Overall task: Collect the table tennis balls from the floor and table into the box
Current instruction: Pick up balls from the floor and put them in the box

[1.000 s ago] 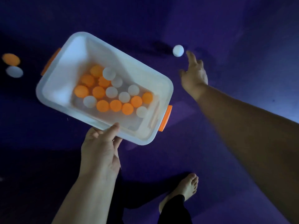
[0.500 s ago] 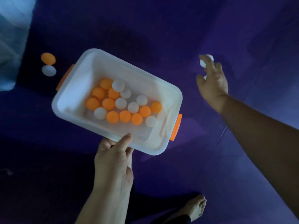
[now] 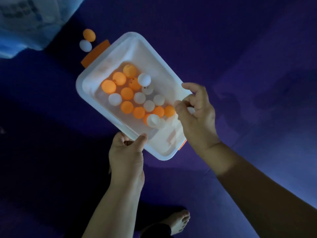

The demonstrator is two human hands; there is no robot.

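Note:
A translucent white box (image 3: 120,54) with orange handles hangs above the purple floor and holds several orange and white balls (image 3: 127,93). My left hand (image 3: 127,152) grips the box's near rim, thumb on top. My right hand (image 3: 199,121) hovers over the box's right rim, and a white ball (image 3: 191,110) shows between its curled fingers. Another white ball (image 3: 153,120), blurred, lies in the box just left of that hand. On the floor beyond the far handle, an orange ball (image 3: 89,35) and a white ball (image 3: 85,46) lie side by side.
A pale blue plastic-covered object (image 3: 25,23) fills the upper left corner, close to the two floor balls. Purple floor mat (image 3: 248,66) spreads to the right. My bare foot (image 3: 178,220) stands below the box.
My right hand took the white ball off the floor at the right and came back over the box. The box has turned and shifted right; the two floor balls now sit by its far handle.

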